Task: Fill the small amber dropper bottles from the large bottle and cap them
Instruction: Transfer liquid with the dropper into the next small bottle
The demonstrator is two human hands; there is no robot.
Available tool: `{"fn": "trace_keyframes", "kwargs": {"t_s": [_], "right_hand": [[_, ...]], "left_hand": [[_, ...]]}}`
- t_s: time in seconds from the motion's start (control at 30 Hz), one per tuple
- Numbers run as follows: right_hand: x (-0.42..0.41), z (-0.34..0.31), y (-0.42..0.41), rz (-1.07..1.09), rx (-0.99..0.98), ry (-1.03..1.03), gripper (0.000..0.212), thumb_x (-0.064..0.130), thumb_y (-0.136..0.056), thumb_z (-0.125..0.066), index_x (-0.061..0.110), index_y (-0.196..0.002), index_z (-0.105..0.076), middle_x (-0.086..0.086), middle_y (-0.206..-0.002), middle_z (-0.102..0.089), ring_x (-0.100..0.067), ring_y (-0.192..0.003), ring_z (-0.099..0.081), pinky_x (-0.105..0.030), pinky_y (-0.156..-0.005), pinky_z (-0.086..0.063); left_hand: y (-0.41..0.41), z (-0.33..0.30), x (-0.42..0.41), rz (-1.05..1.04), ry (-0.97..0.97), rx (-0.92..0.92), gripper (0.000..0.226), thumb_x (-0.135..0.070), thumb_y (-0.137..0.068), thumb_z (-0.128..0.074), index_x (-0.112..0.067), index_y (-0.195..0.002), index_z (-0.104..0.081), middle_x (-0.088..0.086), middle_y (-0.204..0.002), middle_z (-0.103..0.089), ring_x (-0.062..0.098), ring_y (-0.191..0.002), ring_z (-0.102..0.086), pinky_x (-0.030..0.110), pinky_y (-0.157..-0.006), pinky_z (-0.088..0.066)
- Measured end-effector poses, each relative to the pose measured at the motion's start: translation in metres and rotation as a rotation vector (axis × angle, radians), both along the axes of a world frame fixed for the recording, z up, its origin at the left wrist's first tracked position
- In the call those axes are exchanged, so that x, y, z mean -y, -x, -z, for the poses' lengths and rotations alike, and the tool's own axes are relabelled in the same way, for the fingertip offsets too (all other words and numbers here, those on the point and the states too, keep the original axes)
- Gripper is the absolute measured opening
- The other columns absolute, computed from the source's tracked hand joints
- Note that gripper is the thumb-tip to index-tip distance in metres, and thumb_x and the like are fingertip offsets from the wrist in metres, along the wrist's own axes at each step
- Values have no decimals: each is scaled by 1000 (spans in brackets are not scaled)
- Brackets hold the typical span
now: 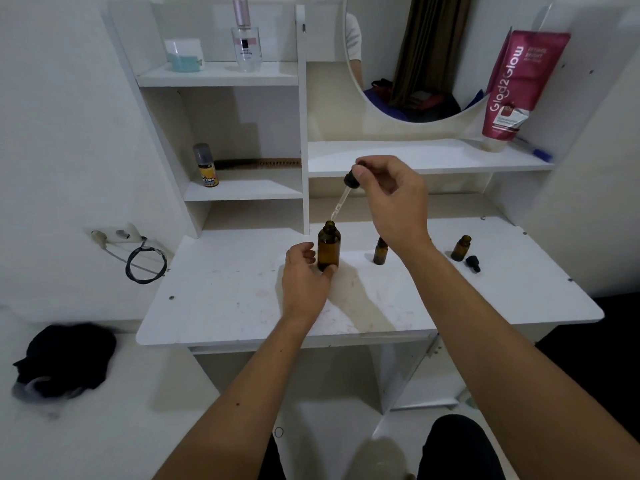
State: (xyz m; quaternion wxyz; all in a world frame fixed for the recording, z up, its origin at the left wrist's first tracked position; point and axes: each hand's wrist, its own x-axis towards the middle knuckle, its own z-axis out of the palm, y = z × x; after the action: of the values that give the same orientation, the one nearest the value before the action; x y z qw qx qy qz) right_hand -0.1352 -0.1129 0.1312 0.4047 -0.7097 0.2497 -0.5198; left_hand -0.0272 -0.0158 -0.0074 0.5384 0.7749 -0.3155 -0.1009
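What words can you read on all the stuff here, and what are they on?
"Glad2Glow": big white letters on the pink tube leaning beside the mirror.
Smaller print on that tube: too blurred to read.
Perfume bottle label on the top shelf: too small to read.
Small yellow-labelled bottle on the lower shelf: blurred, unreadable.
The amber bottles carry no labels.

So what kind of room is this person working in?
Most likely a bedroom dressing corner at home: a white vanity table with a round mirror, and a perfume bottle and a pink cosmetics tube on its shelves.
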Motion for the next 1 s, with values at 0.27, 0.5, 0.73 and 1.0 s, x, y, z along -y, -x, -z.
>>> {"fn": "trace_keyframes", "kwargs": {"t_s": [0.27, 0.5, 0.73, 1.0], "right_hand": [[10, 14, 49, 67, 24, -13, 16, 16, -98, -74, 13, -113, -76, 4, -101, -78, -5, -97, -75, -16, -90, -57], [37, 32, 108, 178, 4, -91, 17, 19, -99, -74, 11, -114, -76, 5, -98, -80, -5, -93, -77, -20, -86, -59], [63, 36, 143, 267, -10, -160, 17, 24, -99, -73, 17, -114, -77, 7, -97, -80, -17, -88, -78, -18, -66, -62], [88, 44, 133, 232, -2, -170, 17, 20, -100, -72, 11, -114, -76, 8, -93, -81, -3, -88, -77, -18, -74, -61]], "left_hand": [[28, 8, -5, -21, 85, -38, 46, -37, -83, -84, -28, -117, -55, -10, -110, -64, 8, -94, -63, 19, -83, -55], [84, 5, 28, 194, 95, -108, 45, -31, -86, -82, -21, -125, -62, -11, -110, -68, 4, -98, -65, 22, -89, -58], [117, 4, 74, 328, -1, -39, 59, -34, -89, -79, -22, -141, -55, -7, -139, -62, 6, -125, -58, 32, -107, -49], [118, 5, 114, 344, -44, 46, 60, -33, -93, -74, -19, -146, -50, -4, -145, -56, 11, -132, -54, 37, -111, -47]]}}
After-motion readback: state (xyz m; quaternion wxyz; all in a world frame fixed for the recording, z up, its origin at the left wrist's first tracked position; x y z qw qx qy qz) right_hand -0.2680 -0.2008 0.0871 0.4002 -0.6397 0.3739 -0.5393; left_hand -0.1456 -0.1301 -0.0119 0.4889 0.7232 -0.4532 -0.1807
